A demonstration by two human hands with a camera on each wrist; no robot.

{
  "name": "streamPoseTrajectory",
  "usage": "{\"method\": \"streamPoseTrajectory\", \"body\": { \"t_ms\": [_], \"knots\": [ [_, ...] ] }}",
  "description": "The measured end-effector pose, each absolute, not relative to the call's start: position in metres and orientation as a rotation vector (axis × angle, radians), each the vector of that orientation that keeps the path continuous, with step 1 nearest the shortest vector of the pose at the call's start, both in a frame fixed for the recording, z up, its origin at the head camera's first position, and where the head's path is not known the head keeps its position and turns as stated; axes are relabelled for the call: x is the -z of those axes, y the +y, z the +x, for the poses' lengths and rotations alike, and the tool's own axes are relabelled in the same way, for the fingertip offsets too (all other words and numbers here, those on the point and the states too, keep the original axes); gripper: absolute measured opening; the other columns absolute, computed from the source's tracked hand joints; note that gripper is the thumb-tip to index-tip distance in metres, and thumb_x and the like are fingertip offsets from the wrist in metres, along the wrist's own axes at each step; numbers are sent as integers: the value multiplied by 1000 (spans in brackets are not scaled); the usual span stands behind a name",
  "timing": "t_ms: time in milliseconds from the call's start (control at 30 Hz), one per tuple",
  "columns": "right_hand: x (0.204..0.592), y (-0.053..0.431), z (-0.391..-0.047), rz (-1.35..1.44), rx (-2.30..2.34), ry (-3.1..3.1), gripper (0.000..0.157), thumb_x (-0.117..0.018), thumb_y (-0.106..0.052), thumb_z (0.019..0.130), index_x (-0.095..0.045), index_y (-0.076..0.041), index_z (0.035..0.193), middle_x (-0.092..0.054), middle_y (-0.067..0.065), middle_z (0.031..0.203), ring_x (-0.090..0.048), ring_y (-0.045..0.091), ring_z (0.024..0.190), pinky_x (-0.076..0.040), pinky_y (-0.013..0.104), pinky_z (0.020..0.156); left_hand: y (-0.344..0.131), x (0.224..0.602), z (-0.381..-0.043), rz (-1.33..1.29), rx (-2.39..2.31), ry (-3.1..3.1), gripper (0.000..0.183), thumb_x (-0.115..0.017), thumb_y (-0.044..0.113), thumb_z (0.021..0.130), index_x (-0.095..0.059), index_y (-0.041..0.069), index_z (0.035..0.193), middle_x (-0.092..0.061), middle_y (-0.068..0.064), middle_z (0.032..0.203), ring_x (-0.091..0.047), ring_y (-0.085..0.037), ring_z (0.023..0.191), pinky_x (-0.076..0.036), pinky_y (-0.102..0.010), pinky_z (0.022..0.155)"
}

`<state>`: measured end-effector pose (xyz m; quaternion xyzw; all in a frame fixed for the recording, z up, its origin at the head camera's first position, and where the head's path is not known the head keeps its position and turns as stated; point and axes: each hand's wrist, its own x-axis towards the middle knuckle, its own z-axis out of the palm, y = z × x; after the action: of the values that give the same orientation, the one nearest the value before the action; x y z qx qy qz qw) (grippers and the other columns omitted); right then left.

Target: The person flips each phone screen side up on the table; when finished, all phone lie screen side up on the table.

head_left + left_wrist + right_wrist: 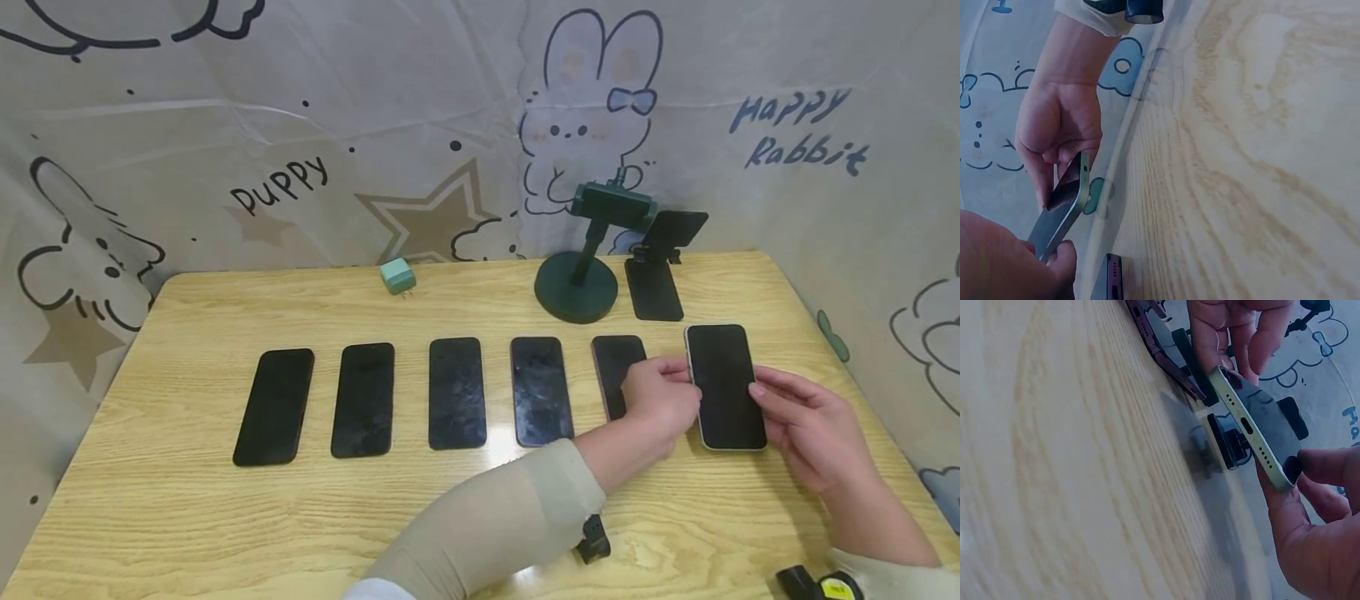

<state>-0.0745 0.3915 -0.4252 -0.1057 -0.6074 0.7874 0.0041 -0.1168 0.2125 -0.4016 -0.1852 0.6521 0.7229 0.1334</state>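
Both hands hold a black-screened smartphone (726, 387) with a pale frame at the right of the row, screen facing up. My left hand (662, 404) pinches its left edge, and my right hand (817, 429) grips the right edge with the thumb at the screen's side. In the right wrist view the phone's bottom edge (1246, 425) shows its port and speaker holes, raised above the tabletop. A smartphone (613, 367) lies beneath my left hand, partly hidden by it. Several more dark smartphones (457, 392) lie face up in a row to the left.
A dark green round-based stand (576, 287) and a black folding phone stand (654, 287) are at the back right of the wooden table (225, 533). A green charger plug (397, 276) lies near the back edge. Printed cloth (420, 83) hangs behind and beside the table.
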Motion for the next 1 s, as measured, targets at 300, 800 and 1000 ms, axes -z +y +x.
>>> {"method": "streamPoseTrajectory", "body": {
  "t_ms": [300,800,1000],
  "knots": [
    [429,396,-81,-440,-2428,-1992,23,-69,-1,93,-78,-14,110,-71,-8,102,-66,2,82,-55,21,63,216,406,-113,-506,-2048,1861,34,-69,-10,74,-73,7,103,-58,6,89,-59,-8,86,-54,-27,76],
    [429,400,-84,-363,-2314,-2259,15,-69,-10,95,-75,-16,108,-71,-9,105,-69,7,94,-55,25,76,212,405,-109,-255,-1798,2006,71,-75,4,73,-57,18,140,-60,8,130,-53,-8,120,-47,-30,94],
    [425,390,-81,-394,-1813,-2688,53,-64,-25,100,-53,9,138,-64,-15,113,-64,-5,91,-53,18,75,213,403,-108,-201,-1686,2064,76,-80,12,74,-51,22,144,-55,11,136,-50,-7,123,-46,-32,97]
  ]
}}
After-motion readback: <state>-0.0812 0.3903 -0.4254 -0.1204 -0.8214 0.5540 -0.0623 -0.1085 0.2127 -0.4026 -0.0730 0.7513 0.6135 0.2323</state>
